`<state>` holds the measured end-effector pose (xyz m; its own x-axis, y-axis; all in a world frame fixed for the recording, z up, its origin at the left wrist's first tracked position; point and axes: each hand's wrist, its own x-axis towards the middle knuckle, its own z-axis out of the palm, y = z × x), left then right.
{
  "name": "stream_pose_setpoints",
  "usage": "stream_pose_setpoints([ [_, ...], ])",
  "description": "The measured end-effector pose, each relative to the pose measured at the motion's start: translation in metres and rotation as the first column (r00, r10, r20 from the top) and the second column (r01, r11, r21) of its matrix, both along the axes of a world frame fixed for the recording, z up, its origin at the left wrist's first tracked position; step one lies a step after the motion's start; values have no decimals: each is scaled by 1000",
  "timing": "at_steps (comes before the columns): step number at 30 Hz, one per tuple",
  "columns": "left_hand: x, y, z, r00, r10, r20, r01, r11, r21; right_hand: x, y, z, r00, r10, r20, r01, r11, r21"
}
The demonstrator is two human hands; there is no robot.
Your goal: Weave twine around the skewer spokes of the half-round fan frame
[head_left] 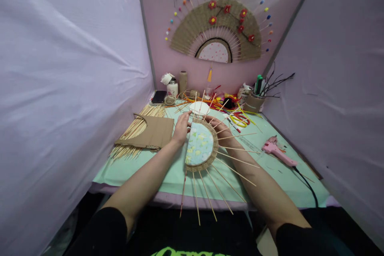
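A half-round piece covered in light blue patterned cloth stands in the middle, its straight edge turned to the left. Twine is wound round its curved rim, and thin wooden sticks fan out from there to the right and downward. My left hand is at its upper left edge, fingers bent against it. Behind the upper right rim and among the sticks, my right hand holds the piece, its fingers partly hidden by it.
Cut cardboard lies on a pile of sticks at left. A pink glue gun with a black cord lies right. Behind are a phone, coloured pipe cleaners and a holder with twigs. A finished fan hangs on the back wall.
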<state>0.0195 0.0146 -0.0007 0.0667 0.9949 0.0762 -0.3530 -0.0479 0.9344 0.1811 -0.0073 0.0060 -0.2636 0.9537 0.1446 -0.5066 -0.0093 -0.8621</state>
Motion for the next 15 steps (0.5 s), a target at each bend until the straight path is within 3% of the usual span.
stream_pose_setpoints([
  [6, -2, 14, 1, 990, -122, 76, 118, 992, 55, 3, 3, -5, 1000, 0, 12, 0, 1000, 10],
  [15, -2, 8, 3, 998, -62, 20, 61, 997, 51, 4, 2, -5, 1000, 22, 10, -22, 1000, -19],
])
